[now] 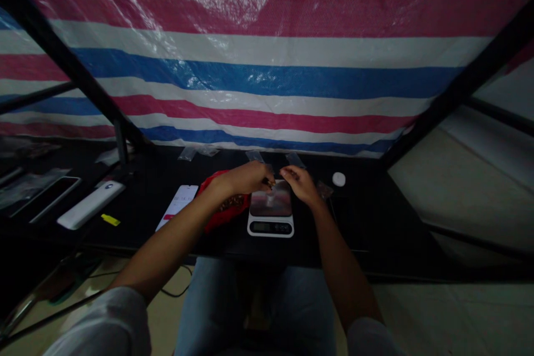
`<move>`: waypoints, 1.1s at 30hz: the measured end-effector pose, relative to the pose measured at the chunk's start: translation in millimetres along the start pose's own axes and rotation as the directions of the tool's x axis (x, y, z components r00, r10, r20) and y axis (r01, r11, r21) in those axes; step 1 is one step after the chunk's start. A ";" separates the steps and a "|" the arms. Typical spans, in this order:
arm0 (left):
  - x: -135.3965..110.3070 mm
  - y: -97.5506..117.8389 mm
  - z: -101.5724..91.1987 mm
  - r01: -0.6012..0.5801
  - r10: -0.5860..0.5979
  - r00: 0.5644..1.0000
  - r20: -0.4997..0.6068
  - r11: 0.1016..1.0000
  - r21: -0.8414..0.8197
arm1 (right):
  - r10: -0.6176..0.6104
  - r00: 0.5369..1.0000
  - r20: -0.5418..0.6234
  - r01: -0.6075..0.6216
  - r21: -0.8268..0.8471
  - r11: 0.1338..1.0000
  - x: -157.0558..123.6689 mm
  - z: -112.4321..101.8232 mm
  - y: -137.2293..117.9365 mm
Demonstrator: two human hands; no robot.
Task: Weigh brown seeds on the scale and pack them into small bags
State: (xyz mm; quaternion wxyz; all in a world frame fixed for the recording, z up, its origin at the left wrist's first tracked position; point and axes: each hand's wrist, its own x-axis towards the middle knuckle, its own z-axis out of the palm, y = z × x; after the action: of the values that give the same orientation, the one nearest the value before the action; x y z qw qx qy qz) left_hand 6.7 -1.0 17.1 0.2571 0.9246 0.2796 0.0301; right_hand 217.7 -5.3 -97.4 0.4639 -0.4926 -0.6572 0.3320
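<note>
1. Pinching together, the fingertips of the left hand point(246, 178) close on a small brown bit point(271, 182), which pokes out towards the right hand point(299, 184)
2. The right hand's fingers are curled inward, their tips just beside the brown bit; the dim light hides whether they grip anything
3. Both sets of fingertips meet above the plate of a kitchen scale point(271, 227), with the brown bit over its far edge
4. A pale clear bag point(271, 198) sits on the plate right below the fingertips; whether either hand touches it cannot be told
5. A red bag point(214, 219) with brown contents lies open just left of the scale, under the left wrist
6. Further left on the dark table point(367, 222) lie a phone point(177, 207), a yellow scrap point(110, 219) and a white power bank point(89, 204)
7. Empty clear bags point(295, 159) lie behind the hands, and a white round cap point(339, 179) sits to the right of the right hand
8. A red, white and blue striped sheet point(267, 78) hangs behind the table
</note>
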 end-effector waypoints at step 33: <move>9.4 0.8 8.2 0.072 -0.073 0.997 0.005 0.992 0.105 | -0.008 0.930 0.366 -0.021 0.075 0.997 -11.9 -18.8 -20.4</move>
State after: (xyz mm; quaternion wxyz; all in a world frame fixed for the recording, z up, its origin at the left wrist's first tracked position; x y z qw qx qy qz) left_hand 16.6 -0.3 9.6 0.2105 0.9261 0.3130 0.0021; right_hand 229.4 -23.0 -76.0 0.3509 -0.4056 -0.7172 0.4449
